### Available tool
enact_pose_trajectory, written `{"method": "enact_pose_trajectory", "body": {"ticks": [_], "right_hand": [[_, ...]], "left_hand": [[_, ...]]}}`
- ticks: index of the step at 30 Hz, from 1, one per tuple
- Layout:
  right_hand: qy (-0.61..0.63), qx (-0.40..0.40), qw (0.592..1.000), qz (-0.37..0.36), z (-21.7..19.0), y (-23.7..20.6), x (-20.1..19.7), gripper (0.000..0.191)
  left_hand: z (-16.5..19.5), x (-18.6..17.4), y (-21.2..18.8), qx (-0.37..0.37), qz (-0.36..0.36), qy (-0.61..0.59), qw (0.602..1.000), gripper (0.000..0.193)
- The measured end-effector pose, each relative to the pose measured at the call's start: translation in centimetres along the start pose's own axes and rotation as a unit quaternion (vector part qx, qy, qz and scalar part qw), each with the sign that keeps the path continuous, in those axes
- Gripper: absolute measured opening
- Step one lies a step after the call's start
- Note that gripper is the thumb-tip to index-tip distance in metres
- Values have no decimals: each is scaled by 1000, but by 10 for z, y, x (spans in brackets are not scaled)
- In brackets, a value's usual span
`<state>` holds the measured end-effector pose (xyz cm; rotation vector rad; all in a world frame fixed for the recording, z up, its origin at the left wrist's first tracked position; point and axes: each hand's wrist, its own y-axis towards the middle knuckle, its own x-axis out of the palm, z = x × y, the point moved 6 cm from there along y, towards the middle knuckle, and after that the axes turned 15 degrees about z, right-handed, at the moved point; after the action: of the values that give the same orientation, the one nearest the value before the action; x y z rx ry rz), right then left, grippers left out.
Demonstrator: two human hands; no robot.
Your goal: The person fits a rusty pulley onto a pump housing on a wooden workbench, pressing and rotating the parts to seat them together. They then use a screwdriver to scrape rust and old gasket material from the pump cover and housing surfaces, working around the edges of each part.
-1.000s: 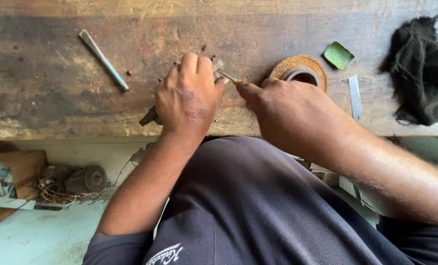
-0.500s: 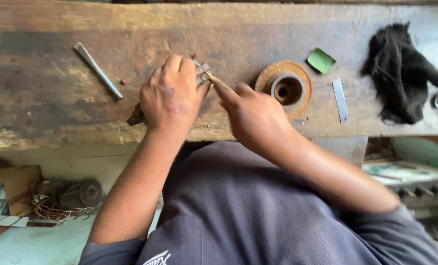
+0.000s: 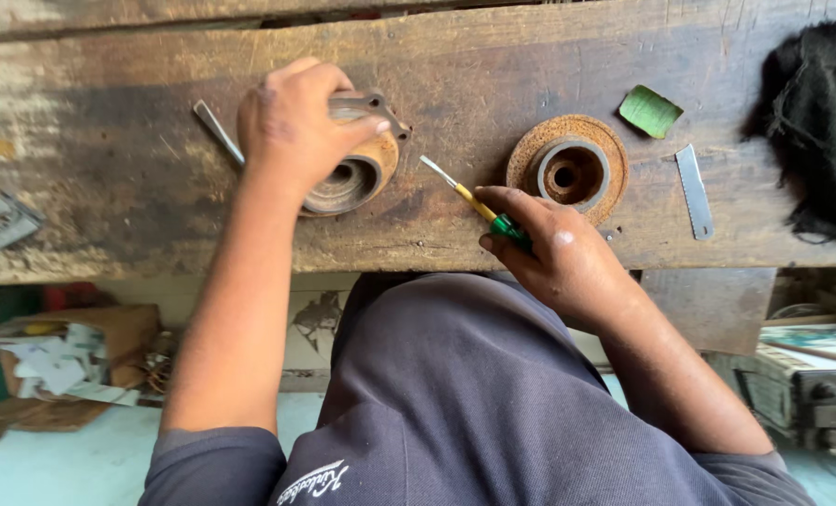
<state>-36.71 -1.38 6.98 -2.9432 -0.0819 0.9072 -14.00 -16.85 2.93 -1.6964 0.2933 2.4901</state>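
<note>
A rusty round flanged disc (image 3: 571, 169) and flat grey metal strip (image 3: 694, 190) lie at three o'clock on the worn wooden surface (image 3: 137, 187). The left hand (image 3: 296, 126) has its fingers closed over a rusty round metal housing (image 3: 354, 178); the right hand (image 3: 559, 248) pinches a green-handled screwdriver (image 3: 479, 203) just beside it.

Your workbench (image 3: 137, 197) is rough, worn wood. The round housing (image 3: 357, 173) and the ring (image 3: 568, 169) are matt, rusted metal. Your screwdriver (image 3: 479, 204) pairs bright steel with glossy plastic.
</note>
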Motion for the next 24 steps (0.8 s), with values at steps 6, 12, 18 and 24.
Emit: {"method": "enact_pose_trajectory", "body": {"ticks": [6,12,18,24], "right_hand": [[37,-12,999,10,21,-1,-7,47],[63,-40,997,26,30,5,-6,45],[36,-66,997,2,24,19,4,42],[4,-56,998,-37,25,32,22,48]], "left_hand": [[-16,-4,15,91,22,-85,992,28],[-54,-4,20,36,33,-206,977,16],[-72,-12,14,-4,89,-193,977,19],[-78,-17,9,-69,114,-180,975,21]]}}
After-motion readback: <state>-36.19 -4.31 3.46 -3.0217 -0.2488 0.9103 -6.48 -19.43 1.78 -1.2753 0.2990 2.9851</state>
